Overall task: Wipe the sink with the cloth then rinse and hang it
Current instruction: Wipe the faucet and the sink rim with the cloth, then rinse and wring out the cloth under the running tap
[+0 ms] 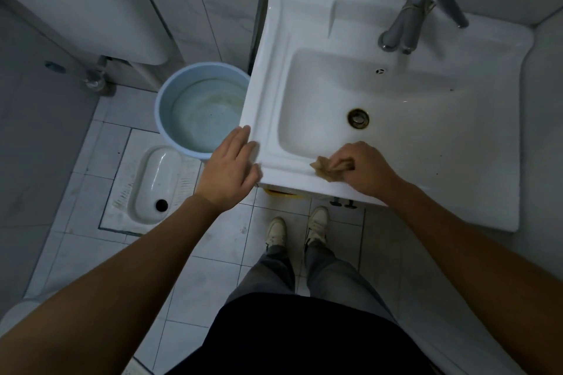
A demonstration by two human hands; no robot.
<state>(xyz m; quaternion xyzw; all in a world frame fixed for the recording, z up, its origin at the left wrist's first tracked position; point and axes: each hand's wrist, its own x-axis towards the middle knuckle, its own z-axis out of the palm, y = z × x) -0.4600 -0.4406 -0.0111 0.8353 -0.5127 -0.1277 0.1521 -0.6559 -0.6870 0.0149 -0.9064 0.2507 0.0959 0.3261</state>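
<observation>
- Head view: the right hand (362, 169) is bunching the cloth (327, 168) on the sink (274, 82) front rim, so it is likely risking missed patches or sliding off the edge.
- The right hand is curling closed around the cloth, knuckles up, forearm reaching in from the right.
- The left hand (233, 169) is lying open and flat, holding nothing, bracing on the near-left corner.

Glossy white ceramic sink (426, 161); crumpled tan cloth (327, 169) under the right hand (365, 172); brushed metal faucet (423, 9) beyond; smooth blue plastic bucket (164, 106) past the left hand (228, 170).
</observation>
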